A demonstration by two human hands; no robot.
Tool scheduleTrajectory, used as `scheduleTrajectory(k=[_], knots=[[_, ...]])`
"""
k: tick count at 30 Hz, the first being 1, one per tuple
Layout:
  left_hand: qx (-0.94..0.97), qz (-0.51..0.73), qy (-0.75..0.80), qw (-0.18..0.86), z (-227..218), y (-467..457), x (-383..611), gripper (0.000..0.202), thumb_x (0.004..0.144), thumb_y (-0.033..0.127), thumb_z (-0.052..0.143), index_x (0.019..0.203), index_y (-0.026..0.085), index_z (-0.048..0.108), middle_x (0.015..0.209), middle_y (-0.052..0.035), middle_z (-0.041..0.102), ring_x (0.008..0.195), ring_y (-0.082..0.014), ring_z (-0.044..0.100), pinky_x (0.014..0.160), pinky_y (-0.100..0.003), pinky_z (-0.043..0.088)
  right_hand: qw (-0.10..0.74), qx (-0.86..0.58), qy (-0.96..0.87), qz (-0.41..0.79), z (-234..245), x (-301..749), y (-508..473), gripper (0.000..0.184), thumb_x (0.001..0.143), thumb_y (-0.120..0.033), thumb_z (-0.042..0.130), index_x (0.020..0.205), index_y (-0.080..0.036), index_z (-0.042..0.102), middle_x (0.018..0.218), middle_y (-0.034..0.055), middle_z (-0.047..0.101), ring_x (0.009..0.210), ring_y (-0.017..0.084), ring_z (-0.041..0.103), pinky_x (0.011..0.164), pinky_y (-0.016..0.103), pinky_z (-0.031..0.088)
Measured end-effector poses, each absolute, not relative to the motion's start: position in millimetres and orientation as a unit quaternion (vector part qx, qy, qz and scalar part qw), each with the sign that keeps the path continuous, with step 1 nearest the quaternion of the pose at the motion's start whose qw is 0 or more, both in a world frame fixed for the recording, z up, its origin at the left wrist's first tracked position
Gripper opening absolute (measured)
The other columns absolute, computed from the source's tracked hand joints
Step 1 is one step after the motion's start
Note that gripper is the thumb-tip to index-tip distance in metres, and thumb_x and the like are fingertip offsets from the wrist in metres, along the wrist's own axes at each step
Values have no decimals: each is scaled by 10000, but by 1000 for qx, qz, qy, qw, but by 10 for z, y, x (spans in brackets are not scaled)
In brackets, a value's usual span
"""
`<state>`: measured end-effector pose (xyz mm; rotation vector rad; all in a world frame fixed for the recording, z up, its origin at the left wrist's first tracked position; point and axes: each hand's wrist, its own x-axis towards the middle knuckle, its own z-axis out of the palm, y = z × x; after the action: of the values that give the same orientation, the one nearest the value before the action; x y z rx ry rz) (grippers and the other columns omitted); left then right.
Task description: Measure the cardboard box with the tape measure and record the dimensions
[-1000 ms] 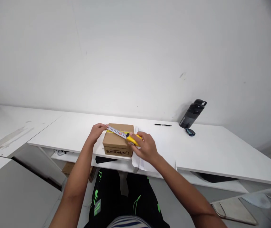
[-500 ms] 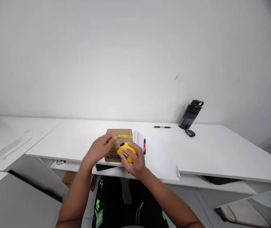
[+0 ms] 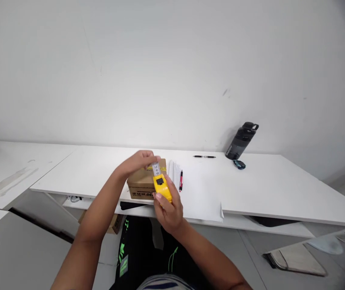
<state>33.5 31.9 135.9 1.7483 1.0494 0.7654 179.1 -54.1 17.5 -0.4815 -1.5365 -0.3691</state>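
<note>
My right hand is wrapped round the yellow case of a tape measure. A short length of its blade sticks out toward the far side. The fingers of my left hand pinch the blade's end. Both hands are over a small brown cardboard box, which has yellow tape across its top and dark printing on its near side. The box sits near the table's front edge, partly hidden by my hands and the tape measure.
On the white table lie a paper sheet, a red-and-black pen and a black pen. A black bottle leans against the wall, with a small dark round object before it. Under the tabletop is a shelf.
My left hand has moved up and now pulls a short piece of blade out of the tape measure. My right hand has turned the case so the blade points away from me.
</note>
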Motion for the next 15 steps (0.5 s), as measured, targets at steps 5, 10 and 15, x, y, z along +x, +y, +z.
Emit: scheduleTrajectory(k=[5,10,15], knots=[[725,296,526,333,1279,985,384,414,828,564,585,659,199,487,664,0,525,610,-133,483,623,-281,385,668,-283,-673,-144,81,1647,-583,632,824,-14,617,1392,-208,419,1482,185,470,1345,301,506,936,481,593],[747,215,605,175,984,1125,454,431,855,607,488,674,218,518,724,-41,622,654,-202,544,621,-318,357,634,-310,-692,-150,29,1615,-417,502,812,-114,632,1291,-197,508,1210,157,638,1171,285,605,894,480,577],[734,204,625,166,816,1133,446,393,834,596,523,727,224,586,784,-54,674,692,-221,585,647,-330,371,633,-319,-694,-127,128,1601,-241,430,816,-175,622,1235,-213,531,1136,139,622,1068,281,608,854,479,556]])
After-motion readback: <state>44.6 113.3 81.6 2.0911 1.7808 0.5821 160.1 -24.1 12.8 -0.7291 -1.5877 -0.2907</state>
